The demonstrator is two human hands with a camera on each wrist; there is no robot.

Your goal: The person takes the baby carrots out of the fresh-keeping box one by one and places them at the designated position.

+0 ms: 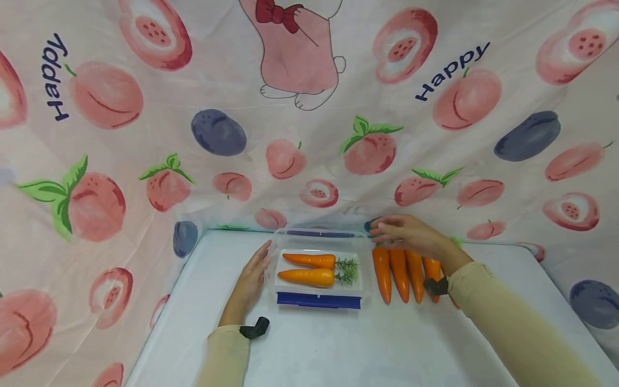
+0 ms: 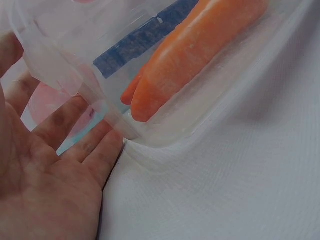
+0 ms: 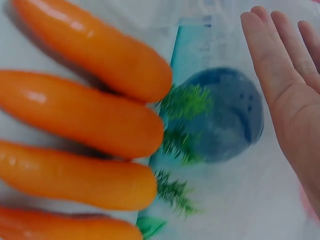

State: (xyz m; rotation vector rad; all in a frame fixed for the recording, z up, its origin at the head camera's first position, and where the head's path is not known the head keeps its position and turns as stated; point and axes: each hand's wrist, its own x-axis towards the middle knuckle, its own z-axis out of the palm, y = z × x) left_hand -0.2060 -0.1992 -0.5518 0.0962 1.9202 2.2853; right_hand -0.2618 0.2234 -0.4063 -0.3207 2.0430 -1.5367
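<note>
A clear plastic box (image 1: pixel 319 296) with blue side clips stands on the white table, holding two orange carrots (image 1: pixel 309 277) with green tops. My left hand (image 1: pixel 250 279) rests along the box's left wall, its fingers extended against the plastic; the left wrist view shows the box wall (image 2: pixel 120 122) at those fingertips. To the right of the box several carrots (image 1: pixel 398 274) lie side by side, tips toward me. Above their leafy tops (image 3: pixel 182 102) hovers my right hand (image 1: pixel 411 234), fingers straight and holding nothing. The right forearm covers part of the rightmost carrots.
A fruit-print cloth (image 1: pixel 309 183) hangs behind the table and along both sides. The white tabletop (image 1: pixel 338 349) extends in front of the box and the carrots. Each wrist wears a small black camera (image 1: pixel 254 328).
</note>
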